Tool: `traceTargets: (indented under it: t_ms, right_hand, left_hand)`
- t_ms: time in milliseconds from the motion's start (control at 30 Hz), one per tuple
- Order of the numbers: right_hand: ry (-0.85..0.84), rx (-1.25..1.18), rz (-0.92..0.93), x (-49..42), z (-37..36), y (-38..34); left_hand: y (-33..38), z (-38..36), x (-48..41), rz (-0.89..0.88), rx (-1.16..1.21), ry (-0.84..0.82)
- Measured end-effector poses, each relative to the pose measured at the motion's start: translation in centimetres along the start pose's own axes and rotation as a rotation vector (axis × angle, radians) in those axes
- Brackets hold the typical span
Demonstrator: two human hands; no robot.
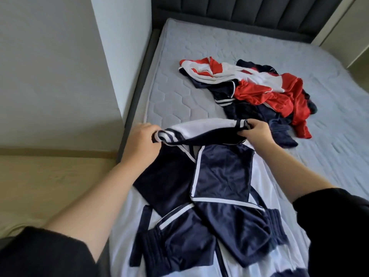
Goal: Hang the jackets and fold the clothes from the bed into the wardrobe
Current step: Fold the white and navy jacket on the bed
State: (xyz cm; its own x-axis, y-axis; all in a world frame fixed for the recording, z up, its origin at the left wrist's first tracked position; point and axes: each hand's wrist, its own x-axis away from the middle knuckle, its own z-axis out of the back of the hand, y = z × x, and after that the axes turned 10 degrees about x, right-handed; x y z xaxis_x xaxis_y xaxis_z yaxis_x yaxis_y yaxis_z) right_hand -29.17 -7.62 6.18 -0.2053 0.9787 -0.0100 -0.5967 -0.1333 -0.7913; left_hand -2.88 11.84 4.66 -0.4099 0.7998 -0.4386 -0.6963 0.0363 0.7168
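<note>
Left hand [142, 139] pinches the striped collar end of the navy-and-white jacket [221, 174], fingers curled round the fabric; right hand [257, 133] grips the other collar end, fingers clamped on it; collar stretched between both hands at frame centre; jacket lies flat below them, lower centre, both navy sleeves folded across the body, cuffs crossing; jacket rests on the grey mattress [179, 92]; pile of red, white and navy clothes [265, 90] upper right of centre, just beyond the right hand; dark headboard [239, 11] at top; black sleeves at both lower corners.
</note>
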Motion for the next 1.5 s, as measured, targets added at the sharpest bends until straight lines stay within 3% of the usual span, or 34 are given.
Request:
traceTargets:
  t_ms: [133, 200, 267, 333, 433, 500, 633, 733, 867, 1000, 1100, 1167, 1233, 1367, 1433, 1500]
  right_hand:
    - [0.071, 0.174, 0.072, 5.4, 0.7, 3.7]
    - [0.012, 0.252, 0.069, 7.8, 0.3, 6.2]
    - [-0.061, 0.211, -0.147, 9.3, -0.1, 8.7]
    - [-0.055, -0.063, -0.440, 9.6, -0.2, 10.1]
    - [-0.015, -0.390, -0.566, 9.1, -0.3, 10.3]
    - [-0.088, -0.307, -0.526, 8.9, -0.3, 9.6]
    - [-0.256, -0.139, -0.477, 8.3, -0.9, 8.7]
    - [-0.169, -0.242, -0.475, 8.0, -1.1, 8.6]
    - [0.083, -0.194, -0.528, 7.6, -1.0, 9.2]
    - [0.009, 0.017, -0.556, 8.5, -1.3, 8.7]
    - [-0.123, -0.211, -0.651, 8.8, -0.9, 8.4]
    - [-0.287, -0.206, -0.631, 9.0, -0.5, 8.2]
    - [-0.345, -0.228, -0.571, 9.1, -0.3, 8.0]
    - [-0.093, -0.406, -0.449, 9.2, -0.7, 8.0]
    - [-0.052, -0.282, -0.460, 9.5, -1.5, 8.3]
    - [-0.077, 0.015, -0.469, 10.1, -2.1, 8.5]
  left_hand:
    - [0.2, 0.2, 5.1, -0.219, -0.226, -0.208]
    - [0.1, -0.4, 7.2, -0.100, -0.398, -0.452]
    - [0.0, -1.2, 8.6, 0.200, -0.439, -0.463]
    - [0.4, -1.6, 9.0, 0.562, -0.246, -0.223]
    - [0.6, -1.9, 8.7, 0.955, 0.147, 0.095]
    - [0.6, -2.2, 8.7, 1.086, 0.328, 0.135]
    - [1.0, -2.7, 8.9, 1.255, 0.510, 0.031]
    - [0.6, -2.7, 9.0, 1.370, 0.782, 0.020]
    - [-0.2, -2.8, 9.2, 1.246, 0.638, 0.060]
    - [0.2, -2.7, 10.1, 1.223, 0.701, -0.027]
    - [0.4, -2.3, 10.3, 1.253, 0.746, -0.257]
    - [0.7, -2.2, 10.3, 1.214, 0.607, -0.421]
    - [0.8, -2.2, 10.1, 1.103, 0.368, -0.492]
    - [1.2, -1.5, 9.7, 0.804, -0.038, -0.455]
    - [1.4, -1.1, 9.6, 0.798, -0.099, -0.543]
    - [1.3, -0.6, 9.3, 0.853, -0.188, -0.714]
